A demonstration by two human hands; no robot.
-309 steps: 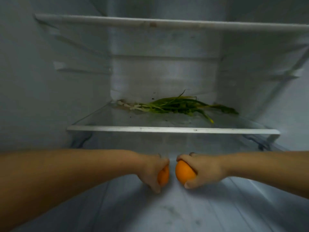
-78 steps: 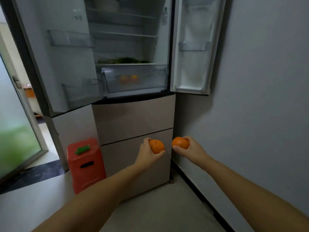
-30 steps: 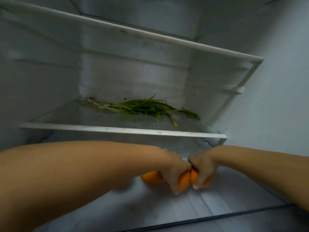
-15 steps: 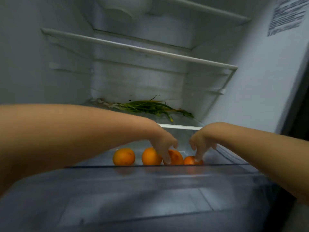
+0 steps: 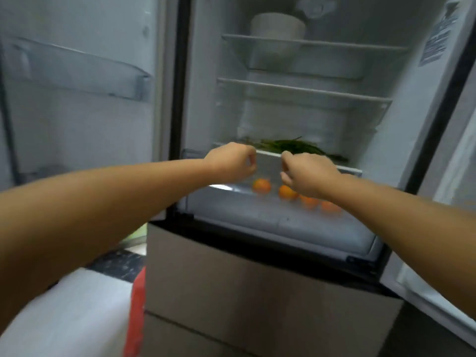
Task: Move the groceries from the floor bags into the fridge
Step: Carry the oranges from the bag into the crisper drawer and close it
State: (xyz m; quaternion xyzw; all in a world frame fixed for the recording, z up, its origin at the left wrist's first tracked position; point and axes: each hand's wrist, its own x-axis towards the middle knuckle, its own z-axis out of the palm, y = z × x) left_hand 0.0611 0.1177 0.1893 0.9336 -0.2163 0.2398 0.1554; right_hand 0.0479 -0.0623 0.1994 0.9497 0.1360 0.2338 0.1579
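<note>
Open fridge (image 5: 206, 73): four oranges (image 5: 261, 185) in drawer (image 5: 283, 222), greens (image 5: 291, 146) above.

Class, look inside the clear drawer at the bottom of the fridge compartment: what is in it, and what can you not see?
Four oranges lie in a row in the clear drawer. The right hand covers part of the row, so anything behind it is hidden.

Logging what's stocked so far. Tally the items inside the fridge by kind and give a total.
Oranges, in the drawer: 4
Bunch of greens, on the shelf above: 1
White bowl, top shelf: 1
Total: 6
</note>
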